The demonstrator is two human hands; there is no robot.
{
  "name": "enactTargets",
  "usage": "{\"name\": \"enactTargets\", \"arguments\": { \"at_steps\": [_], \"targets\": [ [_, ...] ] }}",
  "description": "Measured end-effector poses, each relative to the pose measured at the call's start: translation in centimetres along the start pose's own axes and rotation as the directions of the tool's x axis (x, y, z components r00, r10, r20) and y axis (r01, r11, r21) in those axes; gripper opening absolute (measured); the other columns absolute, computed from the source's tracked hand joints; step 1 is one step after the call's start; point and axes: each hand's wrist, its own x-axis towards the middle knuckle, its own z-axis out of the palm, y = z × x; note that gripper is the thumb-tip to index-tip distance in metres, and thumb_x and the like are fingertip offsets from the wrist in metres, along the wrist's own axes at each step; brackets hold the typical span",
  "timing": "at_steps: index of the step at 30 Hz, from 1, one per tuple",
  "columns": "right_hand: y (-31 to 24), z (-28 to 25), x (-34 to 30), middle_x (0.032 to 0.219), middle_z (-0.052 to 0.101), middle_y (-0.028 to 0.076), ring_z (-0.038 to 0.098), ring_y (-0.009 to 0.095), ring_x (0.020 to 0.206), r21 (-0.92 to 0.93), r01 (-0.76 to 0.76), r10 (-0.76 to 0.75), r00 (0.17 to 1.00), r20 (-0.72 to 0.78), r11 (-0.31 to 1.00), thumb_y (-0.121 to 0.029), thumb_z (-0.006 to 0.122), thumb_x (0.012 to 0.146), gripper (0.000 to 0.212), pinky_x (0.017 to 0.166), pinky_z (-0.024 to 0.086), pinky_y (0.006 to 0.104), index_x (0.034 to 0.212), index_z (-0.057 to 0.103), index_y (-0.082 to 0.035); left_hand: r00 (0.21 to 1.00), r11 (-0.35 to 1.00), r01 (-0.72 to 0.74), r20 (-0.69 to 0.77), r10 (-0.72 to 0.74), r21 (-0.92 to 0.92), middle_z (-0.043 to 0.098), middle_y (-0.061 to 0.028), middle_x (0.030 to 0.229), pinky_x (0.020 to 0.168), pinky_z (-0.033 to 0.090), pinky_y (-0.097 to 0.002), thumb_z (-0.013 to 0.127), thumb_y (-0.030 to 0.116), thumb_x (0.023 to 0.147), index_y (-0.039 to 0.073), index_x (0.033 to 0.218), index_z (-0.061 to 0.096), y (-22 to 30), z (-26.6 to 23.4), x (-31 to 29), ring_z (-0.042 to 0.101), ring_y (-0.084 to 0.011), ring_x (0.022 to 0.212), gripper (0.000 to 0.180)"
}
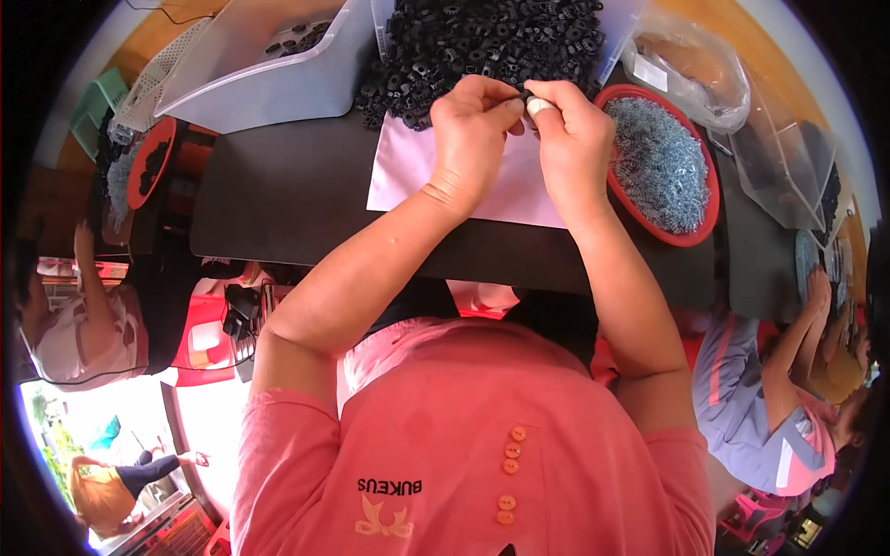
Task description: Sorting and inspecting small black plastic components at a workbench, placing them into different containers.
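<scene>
My left hand (471, 137) and my right hand (573, 139) meet fingertip to fingertip above a pale pink sheet (400, 176). Pinched between them is a small black part (525, 95), mostly covered by the fingers; its exact kind is hidden. Something white covers the tip of my right thumb. Just beyond the hands lies a big heap of small black plastic parts (491, 42), spilling from a clear bin onto the sheet's far edge. Close by my right wrist stands a red oval basin (712, 199) full of small, shiny, bluish-clear pieces.
A translucent plastic bin (269, 97) with a few black parts stands at the far left of the dark table (278, 195). Beyond the basin lies a clear plastic bag (691, 79). Other people sit at tables on both sides, and another (111, 491) is at the lower left.
</scene>
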Motion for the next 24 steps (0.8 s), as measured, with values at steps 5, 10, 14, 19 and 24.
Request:
{"name": "enactTargets", "arguments": {
  "at_steps": [5, 10, 14, 19, 24],
  "targets": [
    [-0.4, -0.9, 0.5, 0.079, 0.066, 0.01, 0.064, 0.024, 0.069, 0.092, -0.082, 0.079, 0.996, 0.04, 0.992, 0.0, 0.064, 0.079, 0.031, 0.063, 0.051, 0.0333, 0.11, 0.062, -0.004, 0.988, 0.98, 0.151, 0.04, -0.147, -0.133, 0.064, -0.009, 0.072, 0.049, 0.043, -0.0248, 0.064, 0.0, 0.084, -0.004, 0.09, 0.062, 1.4, -0.5, 0.4, 0.06, -0.0142, 0.06, 0.008],
    [0.1, -0.8, 0.8, 0.093, 0.061, 0.008, 0.063, 0.028, 0.083, -0.329, 0.211, -0.194, 0.977, 0.083, 0.92, -0.009, 0.07, 0.069, 0.037, 0.069, 0.052, 0.0403, 0.105, 0.064, -0.008, 0.985, 0.97, 0.169, 0.06, -0.161, -0.177, 0.066, -0.0082, 0.077, 0.053, 0.045, -0.0262, 0.066, 0.002, 0.083, -0.003, 0.087, 0.065, 0.6, -0.7, 1.0, 0.061, -0.0147, 0.063, 0.007],
    [0.2, -1.2, 1.1, 0.092, 0.059, 0.008, 0.062, 0.03, 0.08, -0.463, 0.324, -0.307, 0.945, 0.115, 0.825, -0.01, 0.071, 0.069, 0.035, 0.067, 0.051, 0.0409, 0.103, 0.064, -0.006, 0.97, 0.969, 0.22, 0.127, -0.206, -0.109, 0.066, -0.0083, 0.076, 0.053, 0.045, -0.0262, 0.068, 0.004, 0.082, -0.004, 0.085, 0.065, 1.3, -0.8, 1.2, 0.06, -0.0149, 0.063, 0.008],
    [0.1, -1.2, 0.9, 0.086, 0.058, 0.008, 0.061, 0.028, 0.073, -0.489, 0.43, -0.423, 0.897, 0.132, 0.759, -0.01, 0.071, 0.068, 0.029, 0.063, 0.05, 0.0395, 0.095, 0.063, -0.005, 0.98, 0.984, 0.16, 0.133, -0.149, -0.076, 0.064, -0.0089, 0.067, 0.051, 0.044, -0.0268, 0.068, 0.004, 0.082, -0.004, 0.079, 0.065, 1.5, -1.0, 1.1, 0.057, -0.0152, 0.057, 0.009],
    [-0.1, -0.8, 0.7, 0.08, 0.056, 0.007, 0.059, 0.026, 0.067, -0.459, 0.449, -0.463, 0.882, 0.091, 0.767, -0.01, 0.072, 0.067, 0.024, 0.059, 0.048, 0.0372, 0.088, 0.061, -0.006, 0.979, 0.99, 0.128, 0.168, -0.116, -0.061, 0.063, -0.0095, 0.07, 0.052, 0.044, -0.0266, 0.064, 0.005, 0.086, -0.005, 0.083, 0.064, 1.7, -1.4, 0.8, 0.057, -0.0158, 0.058, 0.011]
  ]
}}
